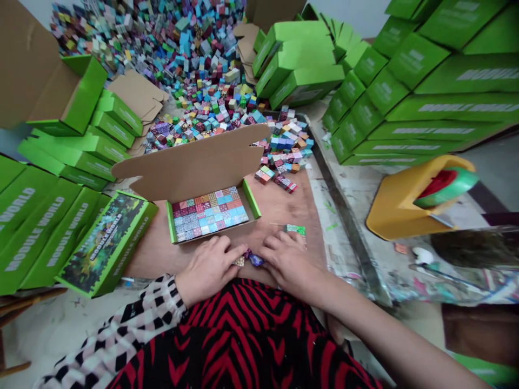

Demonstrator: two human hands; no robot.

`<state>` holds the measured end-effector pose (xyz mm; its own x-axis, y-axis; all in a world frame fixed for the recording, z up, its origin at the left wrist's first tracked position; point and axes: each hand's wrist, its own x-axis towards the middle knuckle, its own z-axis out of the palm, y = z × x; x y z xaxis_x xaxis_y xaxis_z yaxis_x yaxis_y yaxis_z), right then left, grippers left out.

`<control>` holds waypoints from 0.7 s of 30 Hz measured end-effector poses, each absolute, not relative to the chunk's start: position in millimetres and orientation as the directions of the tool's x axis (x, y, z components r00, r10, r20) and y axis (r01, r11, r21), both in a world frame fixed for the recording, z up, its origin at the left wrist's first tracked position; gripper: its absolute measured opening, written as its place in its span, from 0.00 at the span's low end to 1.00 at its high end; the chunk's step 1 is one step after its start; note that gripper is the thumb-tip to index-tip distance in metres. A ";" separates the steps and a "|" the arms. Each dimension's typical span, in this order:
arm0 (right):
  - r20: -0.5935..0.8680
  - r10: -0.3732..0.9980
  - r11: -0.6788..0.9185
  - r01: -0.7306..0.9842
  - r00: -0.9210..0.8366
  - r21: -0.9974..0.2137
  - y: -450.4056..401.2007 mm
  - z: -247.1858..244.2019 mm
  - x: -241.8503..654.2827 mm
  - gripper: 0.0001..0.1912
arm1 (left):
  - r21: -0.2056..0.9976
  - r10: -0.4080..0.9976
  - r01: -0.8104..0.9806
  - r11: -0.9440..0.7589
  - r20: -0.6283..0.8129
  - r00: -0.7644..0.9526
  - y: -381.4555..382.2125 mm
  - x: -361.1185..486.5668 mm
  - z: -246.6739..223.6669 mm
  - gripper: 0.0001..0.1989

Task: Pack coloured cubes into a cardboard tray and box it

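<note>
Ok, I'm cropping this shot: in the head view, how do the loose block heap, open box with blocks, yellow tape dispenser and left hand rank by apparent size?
1. Loose block heap
2. Open box with blocks, lid included
3. Yellow tape dispenser
4. Left hand

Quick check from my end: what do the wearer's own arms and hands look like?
Both hands, left and right, are ungloved, with no rings visible. The left arm wears a black-and-white checked sleeve down to the wrist; the right forearm is bare, with no watch visible.
</note>
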<state>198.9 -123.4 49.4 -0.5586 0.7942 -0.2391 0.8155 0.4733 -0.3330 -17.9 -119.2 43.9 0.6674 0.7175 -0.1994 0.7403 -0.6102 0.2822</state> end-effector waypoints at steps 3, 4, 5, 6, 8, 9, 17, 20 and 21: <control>-0.236 0.814 0.471 0.841 -0.531 -0.265 -118.5 55.4 199.8 0.10 | 0.303 0.718 0.736 -0.606 -0.190 0.670 -119.2 -17.7 44.6 0.17; -0.224 0.832 0.459 0.856 -0.508 -0.236 -116.9 57.5 199.6 0.10 | 0.314 0.720 0.737 -0.599 -0.191 0.667 -119.4 -18.0 45.1 0.17; -0.207 0.853 0.441 0.874 -0.479 -0.205 -115.6 59.5 199.1 0.10 | 0.328 0.723 0.738 -0.590 -0.192 0.664 -119.7 -18.5 45.4 0.17; -0.184 0.873 0.423 0.889 -0.452 -0.175 -114.9 61.1 198.4 0.11 | 0.343 0.727 0.740 -0.579 -0.194 0.659 -120.0 -19.1 45.7 0.17; -0.124 0.899 0.404 0.904 -0.421 -0.139 -115.4 62.9 195.9 0.15 | 0.383 0.739 0.744 -0.547 -0.195 0.644 -121.0 -20.6 45.7 0.19; -0.095 0.899 0.414 0.900 -0.427 -0.136 -116.7 63.1 194.3 0.17 | 0.407 0.751 0.747 -0.526 -0.191 0.633 -121.6 -21.2 45.3 0.20; -0.011 0.811 0.574 0.799 -0.585 -0.179 -127.7 52.8 179.2 0.09 | 0.451 0.779 0.756 -0.474 -0.185 0.599 -122.3 -22.9 41.3 0.07; -0.009 0.830 0.545 0.814 -0.558 -0.201 -129.6 52.0 180.3 0.09 | 0.435 0.776 0.756 -0.489 -0.180 0.605 -121.9 -22.6 42.1 0.05; -0.003 0.832 0.542 0.815 -0.555 -0.206 -130.7 51.8 181.8 0.09 | 0.433 0.777 0.758 -0.487 -0.182 0.603 -121.8 -22.4 42.4 0.05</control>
<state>181.8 -130.7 51.8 -0.5546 0.8321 -0.0035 0.8147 0.5421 -0.2060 -22.4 -121.8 42.4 0.6027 0.7770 -0.1819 0.7584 -0.4869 0.4333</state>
